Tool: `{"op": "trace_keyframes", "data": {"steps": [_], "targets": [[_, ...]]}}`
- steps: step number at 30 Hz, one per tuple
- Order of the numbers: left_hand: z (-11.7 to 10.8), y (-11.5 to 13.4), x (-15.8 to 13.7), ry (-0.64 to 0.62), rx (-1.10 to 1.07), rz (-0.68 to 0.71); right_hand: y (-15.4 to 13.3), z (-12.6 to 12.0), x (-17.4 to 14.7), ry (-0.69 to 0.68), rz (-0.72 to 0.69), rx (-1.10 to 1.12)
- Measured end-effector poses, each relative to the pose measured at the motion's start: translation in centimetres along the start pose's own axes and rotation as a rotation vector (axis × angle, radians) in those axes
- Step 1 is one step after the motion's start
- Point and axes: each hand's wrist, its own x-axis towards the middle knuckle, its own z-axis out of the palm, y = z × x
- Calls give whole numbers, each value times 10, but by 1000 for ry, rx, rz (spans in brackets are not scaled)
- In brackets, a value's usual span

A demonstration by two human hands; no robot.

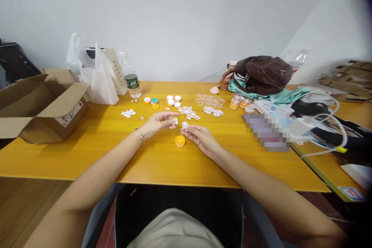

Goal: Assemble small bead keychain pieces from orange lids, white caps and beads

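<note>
Between thumb and fingers my left hand (pixel 159 123) pinches a small white perforated plastic piece (pixel 174 121). A similar white perforated piece (pixel 185 125) is gripped at the fingertips of my right hand (pixel 203 138). The two pieces are close together but apart. Just below them on the table sits a round orange part with a white base (pixel 180 140). Beyond my hands lie a heap of white perforated pieces (pixel 187 112) and a second heap (pixel 213 112). Clear round plastic covers (pixel 209 100) and white round caps (pixel 173 100) are behind these.
At left stand an open cardboard box (pixel 43 104), a white plastic bag (pixel 99 77) and a water bottle (pixel 132 77). Small white parts (pixel 128 113) lie nearby. On the right are a brown bag (pixel 263 73), a blurred-out flat device (pixel 267 131) and white cables (pixel 343 124).
</note>
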Motion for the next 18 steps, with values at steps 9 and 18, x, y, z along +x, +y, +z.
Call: {"op": "trace_keyframes", "data": {"steps": [9,18], "targets": [[8,10,-5,-47,156,156,1,2,-4,-70,70,0],[4,12,-2,-158,521,331,-2,7,-12,-137,95,-48]]}}
